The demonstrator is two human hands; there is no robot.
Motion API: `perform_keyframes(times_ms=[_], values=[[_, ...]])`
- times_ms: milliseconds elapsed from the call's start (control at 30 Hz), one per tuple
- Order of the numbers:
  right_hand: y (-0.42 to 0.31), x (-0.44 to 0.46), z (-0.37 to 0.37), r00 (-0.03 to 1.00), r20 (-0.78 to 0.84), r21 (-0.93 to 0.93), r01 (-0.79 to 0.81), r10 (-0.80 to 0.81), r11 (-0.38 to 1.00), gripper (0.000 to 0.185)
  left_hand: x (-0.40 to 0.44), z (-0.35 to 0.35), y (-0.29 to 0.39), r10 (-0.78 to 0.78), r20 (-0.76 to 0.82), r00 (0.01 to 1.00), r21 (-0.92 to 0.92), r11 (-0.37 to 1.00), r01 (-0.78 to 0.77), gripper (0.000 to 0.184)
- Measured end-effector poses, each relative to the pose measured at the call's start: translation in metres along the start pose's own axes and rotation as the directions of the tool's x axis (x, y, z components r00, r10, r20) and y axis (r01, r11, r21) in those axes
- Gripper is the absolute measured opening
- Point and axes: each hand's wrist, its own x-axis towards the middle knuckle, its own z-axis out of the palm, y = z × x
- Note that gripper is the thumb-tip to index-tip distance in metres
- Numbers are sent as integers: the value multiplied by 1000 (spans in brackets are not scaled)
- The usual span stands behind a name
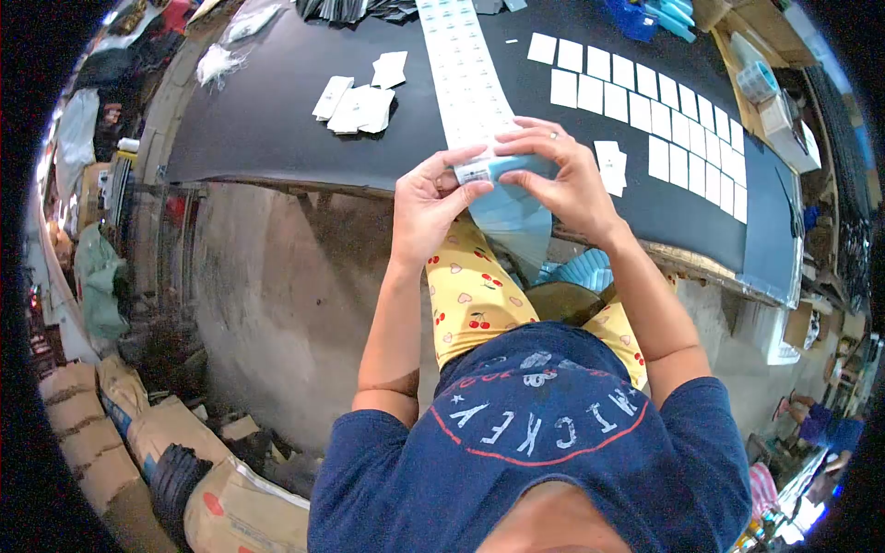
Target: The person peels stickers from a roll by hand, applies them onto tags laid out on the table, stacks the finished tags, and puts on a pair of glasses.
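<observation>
A long strip of printed white labels [466, 69] runs down the black table to its front edge, where its light blue backing [521, 217] hangs over my lap. My left hand [433, 198] pinches the strip's left side beside a printed label. On the right, my right hand [562, 180] has its fingers curled over the blue backing, thumb beneath. White cards [359, 109] lie in a loose pile left of the strip. Rows of white cards [636, 106] are laid out to the right, with a few more cards [610, 168] near my right wrist.
The black table [258, 120] ends in front of my legs. Dark pieces [355, 9] lie at its far side, near a blue basket [631, 18]. A tape roll [756, 81] is at the right. Cartons and sacks [175, 433] stand on the floor at lower left.
</observation>
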Motion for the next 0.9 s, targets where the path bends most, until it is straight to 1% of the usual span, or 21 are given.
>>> perform_keyframes(times_ms=[33,67,167,267,333,400,433,500,533,567,633,767,900], values=[[1,5,1,1000,8,65,-25,25,998,29,-1,-1,2,3,12,1000,-18,1000,-3,33],[2,8,5,997,-77,49,12,-8,999,24,-1,0,2,9,-3,1000,-21,1000,-9,33],[3,12,4,999,-42,36,-8,10,999,24,0,-1,-2,25,-58,998,-38,999,-27,34],[1,12,4,1000,-20,33,-6,7,999,25,3,-4,-9,35,-77,996,-8,999,-35,28],[-8,15,0,1000,-10,16,1,-1,1000,26,4,-3,-6,45,-75,996,48,998,-41,23],[-22,19,-6,998,-56,-84,36,-41,996,27,5,-1,-4,48,-71,996,45,998,-45,21],[-27,22,-8,998,-55,-88,33,-37,996,27,6,1,-3,55,-64,996,45,998,-52,19],[-36,26,-6,972,-11,-208,228,-235,951,27,6,6,-2,82,-59,995,20,997,-80,20],[-40,26,-4,970,17,-259,237,-241,936,22,6,8,-2,109,-58,992,1,994,-109,20],[-43,26,-3,971,19,-260,235,-239,936,22,6,9,-3,107,-58,992,-2,994,-108,20],[-47,27,-1,956,72,-421,286,-283,861,18,7,9,-5,116,-113,987,226,970,-88,23],[-46,25,1,956,57,-440,282,-287,853,15,7,12,-4,131,-139,982,274,958,-89,23],[-43,25,2,959,43,-408,273,-280,871,13,7,14,-4,145,-137,980,209,971,-115,22]])
